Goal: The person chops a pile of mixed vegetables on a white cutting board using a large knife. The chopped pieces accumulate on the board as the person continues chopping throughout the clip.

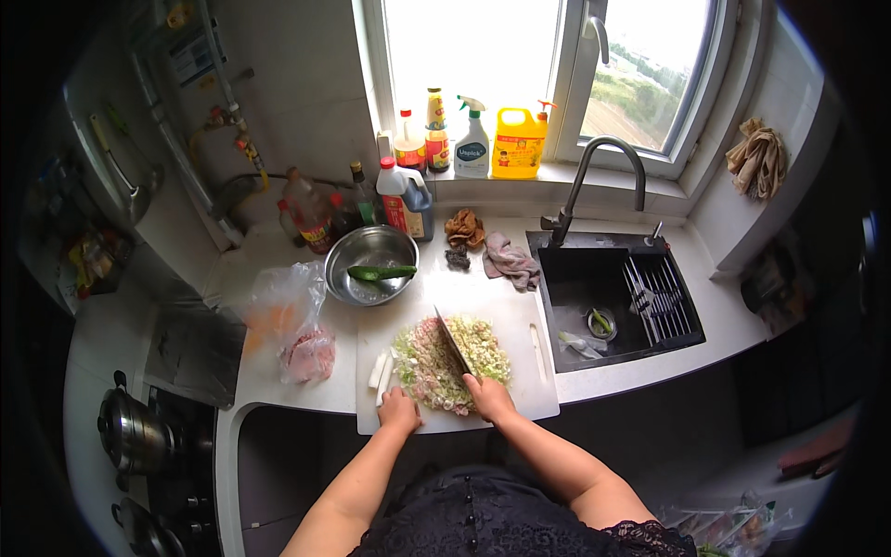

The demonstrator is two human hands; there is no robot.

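The right hand (pixel 489 397) keeps a closed grip on a knife (pixel 454 342) over the chopped mince (pixel 450 360), while the left hand (pixel 400 408) rests loosely curled on the cutting board (pixel 534 371).

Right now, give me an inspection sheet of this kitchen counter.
Surface: white counter with a white cutting board.
Job's things: knife in a chopped pile; white stalk pieces beside it.
Clutter: steel bowl holding a green vegetable, plastic bags, rags, bottles.
Grips: right hand holds the knife; left hand rests at the pile.
Cables: nothing seen.
Surroundings: black sink, window, stove pots.
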